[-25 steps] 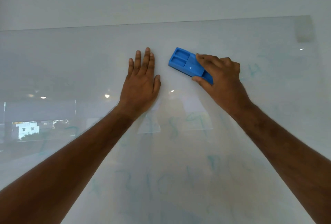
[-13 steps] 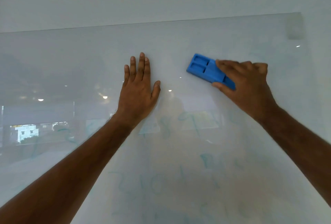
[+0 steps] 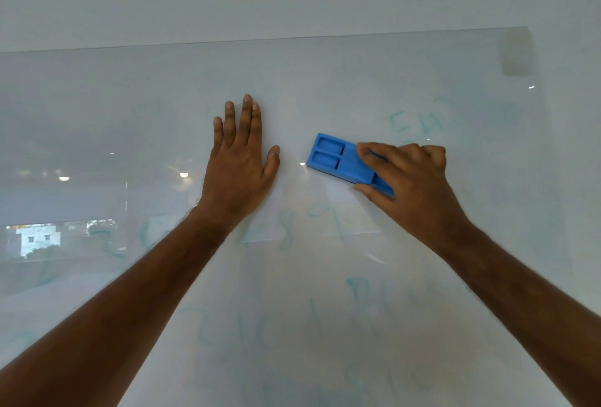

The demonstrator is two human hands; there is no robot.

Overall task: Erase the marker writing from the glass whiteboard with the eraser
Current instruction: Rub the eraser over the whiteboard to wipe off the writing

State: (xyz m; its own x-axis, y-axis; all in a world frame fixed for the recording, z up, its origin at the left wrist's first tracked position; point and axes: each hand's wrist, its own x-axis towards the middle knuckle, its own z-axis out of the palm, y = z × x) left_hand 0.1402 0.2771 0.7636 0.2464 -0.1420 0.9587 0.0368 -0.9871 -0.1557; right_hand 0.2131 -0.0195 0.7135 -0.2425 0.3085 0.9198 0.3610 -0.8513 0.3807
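Head view, from the left: reflections of ceiling lights and a window (image 3: pixel 37 239) sit in the glass whiteboard (image 3: pixel 97 107), with faint teal marker writing (image 3: pixel 260 328) smeared across its lower half. Next comes the left hand (image 3: pixel 239 162), flat against the glass with fingers straight, bracing and holding nothing. Just beside its thumb, apart from it, lies the blue eraser (image 3: pixel 338 161), pressed face-down on the board and tilted down to the right. The right hand (image 3: pixel 408 179) grips the eraser's right end, fingers curled over the top edge and thumb under the lower edge. Further right, a few teal letters (image 3: pixel 416 123) remain high on the board. The eraser looks like light, stiff moulded plastic, probably easy to steer; on slick glass it should glide readily, so holding it nearer its middle would likely spread pressure more evenly.
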